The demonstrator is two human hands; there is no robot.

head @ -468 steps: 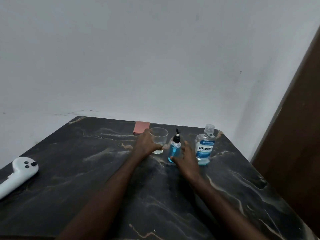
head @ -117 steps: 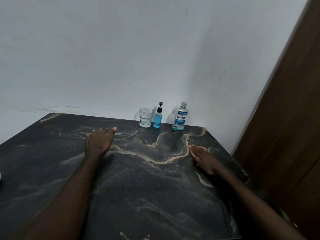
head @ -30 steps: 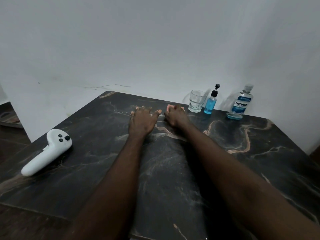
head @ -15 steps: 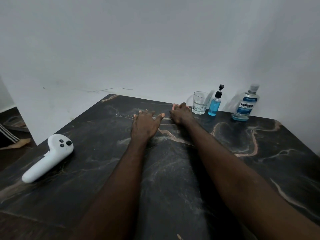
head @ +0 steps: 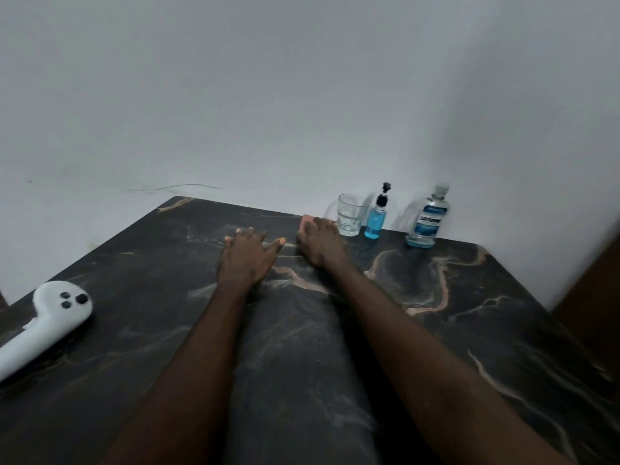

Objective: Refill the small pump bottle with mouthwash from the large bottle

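Note:
The small pump bottle (head: 375, 220), holding blue liquid and topped with a black pump, stands at the back of the dark marble table (head: 469, 317). To its right stands the large clear mouthwash bottle (head: 426, 220) with a blue label, cap on and a little blue liquid at the bottom. My left hand (head: 248, 260) lies flat on the table, fingers apart, holding nothing. My right hand (head: 320, 245) is just left of the bottles, fingers curled over a pink pad (head: 307, 223) that mostly hides beneath them.
A clear drinking glass (head: 350, 214) stands between the pink pad and the pump bottle, close to my right fingertips. A white handheld controller (head: 47, 325) lies at the table's left edge. White walls meet behind the bottles; a brown door (head: 600, 297) is at far right.
Over the last second both hands stayed almost in place, the right on the pink pad. The view shifted slightly. Several seconds back, both hands lay flat and wide apart.

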